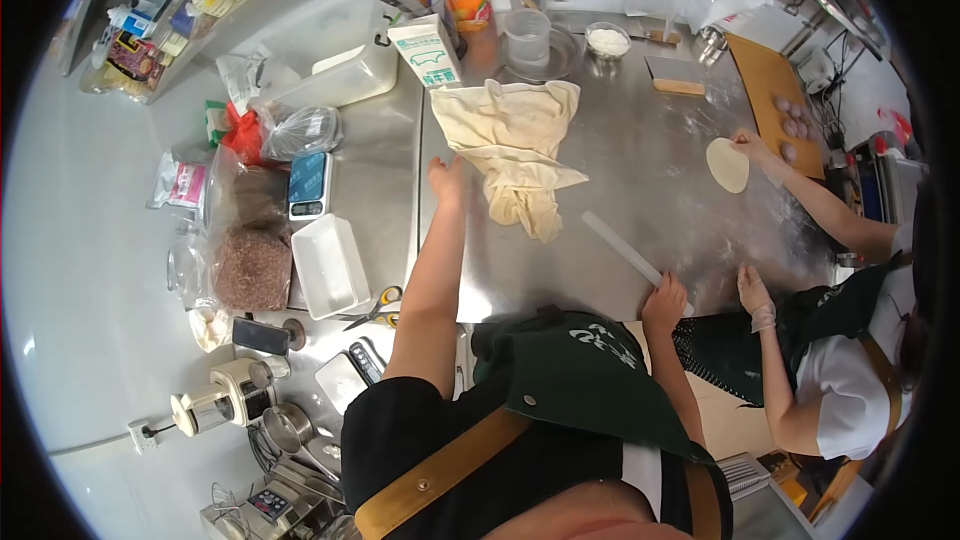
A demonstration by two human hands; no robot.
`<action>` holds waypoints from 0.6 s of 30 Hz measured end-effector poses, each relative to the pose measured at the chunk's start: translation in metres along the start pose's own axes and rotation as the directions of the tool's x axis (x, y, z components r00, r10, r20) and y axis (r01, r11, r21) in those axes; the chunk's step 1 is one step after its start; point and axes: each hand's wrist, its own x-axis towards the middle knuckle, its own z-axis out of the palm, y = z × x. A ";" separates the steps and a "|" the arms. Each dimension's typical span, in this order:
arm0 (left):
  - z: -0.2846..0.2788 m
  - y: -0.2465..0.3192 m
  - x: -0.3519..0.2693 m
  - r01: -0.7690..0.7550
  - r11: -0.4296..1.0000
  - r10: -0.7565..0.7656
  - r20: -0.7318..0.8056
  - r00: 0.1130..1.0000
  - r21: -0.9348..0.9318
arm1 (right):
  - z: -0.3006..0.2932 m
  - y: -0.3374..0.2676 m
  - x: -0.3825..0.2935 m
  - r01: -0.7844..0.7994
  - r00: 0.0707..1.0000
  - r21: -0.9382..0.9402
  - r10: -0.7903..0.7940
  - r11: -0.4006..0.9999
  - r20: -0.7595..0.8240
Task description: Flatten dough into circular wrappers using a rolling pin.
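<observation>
A crumpled cream cloth [517, 142] lies on the steel worktable [600, 135] in front of me. Just off its left side is my left hand [448, 180], fingers apart and holding nothing that I can see. My right hand [664, 304] is closed over the near end of a white rolling pin [622, 249], which rests slantwise on the steel. To my right, a co-worker's hand [747, 144] holds up a thin round sheet of dough [727, 165] by its edge. The co-worker's other hand [752, 289], in a clear glove, is near the table's front edge.
Behind the cloth stand a milk carton [427, 52], a clear plastic measuring cup [527, 37] and a bowl of white powder [607, 40]. A dough scraper [677, 82] lies farther right. Purple balls [795, 120] sit on a yellow board [761, 82]. Scissors [382, 306] lie left of my arm.
</observation>
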 end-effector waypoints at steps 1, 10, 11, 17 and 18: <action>0.003 0.006 0.007 -0.004 1.000 0.005 -0.012 1.000 0.004 | 0.002 -0.002 0.001 0.001 1.000 -0.009 -0.001 1.000 -0.003; 0.032 0.052 0.053 0.545 0.746 -0.455 0.303 0.837 -0.384 | -0.009 -0.002 0.008 -0.078 0.991 -0.023 0.080 0.997 0.103; 0.046 0.059 0.046 0.558 0.765 -0.461 0.331 0.823 -0.321 | -0.013 0.005 0.003 -0.085 0.991 -0.075 0.092 0.994 0.093; 0.023 -0.014 0.102 -0.345 0.841 0.245 0.274 0.930 0.417 | -0.001 -0.031 0.000 -0.148 0.982 0.190 0.121 0.971 0.147; 0.060 0.017 0.058 -0.430 0.817 0.329 0.303 0.895 0.383 | -0.016 -0.020 -0.011 -0.243 0.942 0.100 0.210 0.965 0.263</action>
